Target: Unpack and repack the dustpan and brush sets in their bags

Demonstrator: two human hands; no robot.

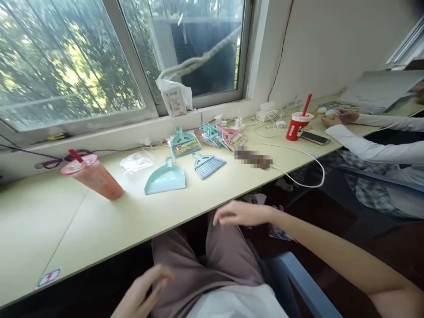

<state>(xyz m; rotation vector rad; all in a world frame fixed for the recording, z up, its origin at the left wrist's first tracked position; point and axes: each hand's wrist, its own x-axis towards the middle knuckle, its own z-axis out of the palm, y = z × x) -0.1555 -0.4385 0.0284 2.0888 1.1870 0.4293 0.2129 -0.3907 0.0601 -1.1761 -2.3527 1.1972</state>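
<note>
Teal dustpan [164,178] and blue-bristled hand brush [208,165] lie unwrapped side by side on the surface [66,229], apparently set near its edge for easy reach, with bagged dustpan sets [185,143] behind. Left hand [142,287] and right hand [240,214] hang half open above the lap [205,260], holding nothing.

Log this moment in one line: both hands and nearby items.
left hand: empty, over lap | right hand: empty, by desk edge | nearest: mint dustpan, mint hand brush
</note>
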